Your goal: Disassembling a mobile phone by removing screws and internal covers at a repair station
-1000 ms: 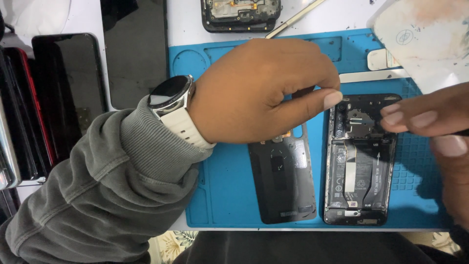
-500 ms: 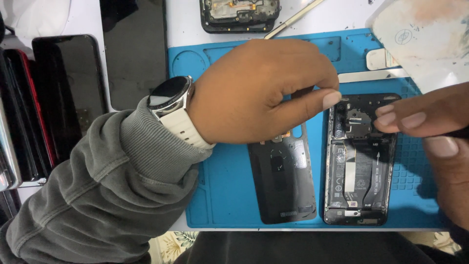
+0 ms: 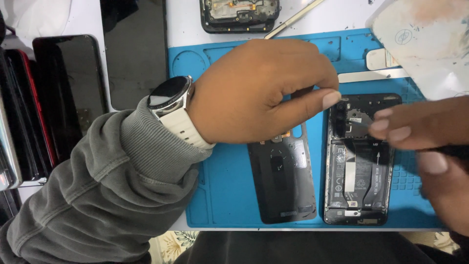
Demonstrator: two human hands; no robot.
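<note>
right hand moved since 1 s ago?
Yes, slightly. The right hand has shifted left over the opened phone, its fingertips now nearer the camera end, judged against the blue mat, which stayed put.

White tabletop (image 3: 337, 14), speckled with dark specks near top edge. Blue work mat (image 3: 220, 195) covers its centre, with moulded compartments along the upper border. Floral-patterned surface (image 3: 171, 240) visible below the front edge. Lighting even, diffuse, with soft shadows.
</note>
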